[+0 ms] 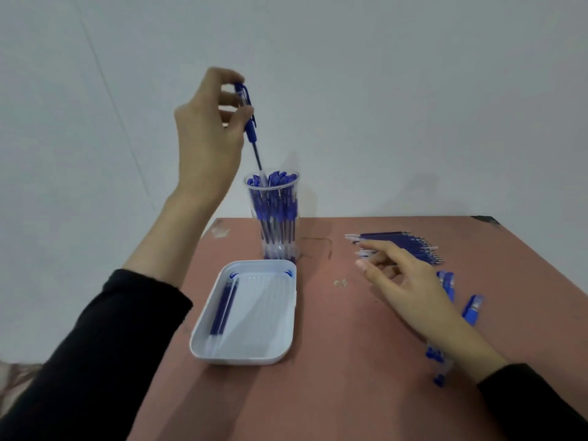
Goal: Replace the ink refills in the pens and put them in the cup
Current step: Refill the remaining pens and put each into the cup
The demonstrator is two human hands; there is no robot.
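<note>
Blue pen (249, 117) is pinched near its cap end by the left hand (206, 135) and held almost upright, tip down, with the tip at the rim of the cup (280, 237). The cup is clear plastic, upright at the far tabletop (350, 377) edge, and packed with standing blue pens (275, 181). A row of blue refills (407, 245) is laid side by side at 3 o'clock of the cup. Two refills (224, 305) are seen in a white tray (254, 358) at 6 o'clock. Loose pens (474, 308) are scattered at 4 o'clock.
</note>
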